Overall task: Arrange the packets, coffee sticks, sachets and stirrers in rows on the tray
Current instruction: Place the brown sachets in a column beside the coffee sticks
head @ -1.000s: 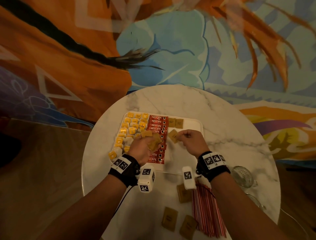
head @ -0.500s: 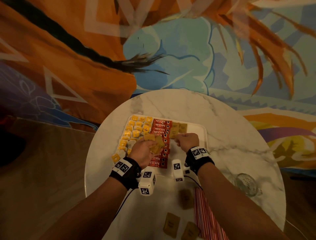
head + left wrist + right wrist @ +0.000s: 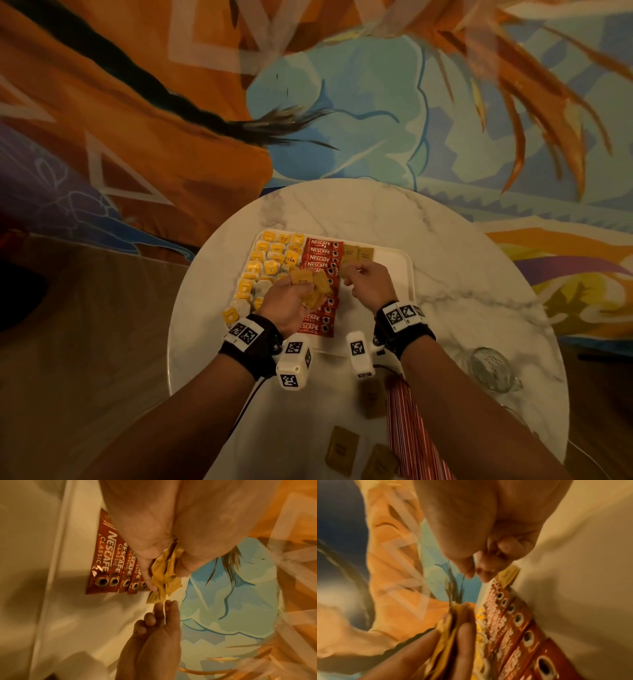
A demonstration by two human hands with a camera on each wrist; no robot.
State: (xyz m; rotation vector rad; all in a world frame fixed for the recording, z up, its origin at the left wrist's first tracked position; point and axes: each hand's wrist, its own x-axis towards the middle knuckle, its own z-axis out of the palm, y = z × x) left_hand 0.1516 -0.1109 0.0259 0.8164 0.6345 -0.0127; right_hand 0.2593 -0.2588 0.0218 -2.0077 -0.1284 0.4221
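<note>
1. Sachets (image 3: 310,286): brown, a loose fan of them pinched in the left hand (image 3: 287,303), held over the coffee sticks (image 3: 320,265) on the tray (image 3: 407,274).
2. Right hand (image 3: 368,286) just right of the sticks, fingers (image 3: 485,573) curled. Head view suggests one sachet in the pinch; wrist view too blurred to confirm.
3. Two sachets already lie flat at the tray's far end, touching the sticks' right edge.
4. Step in hand, as I judge it: lay the next sachet directly below those two. Set it flat, edges square to the sticks, no overlap.
5. Sticks' long axes run left-right, stacked in a column running near to far. Placed sachets show their long sides running near-far.
6. More sachets and striped stirrers (image 3: 411,431) wait on the worktop (image 3: 462,274), nearer than the tray.
</note>
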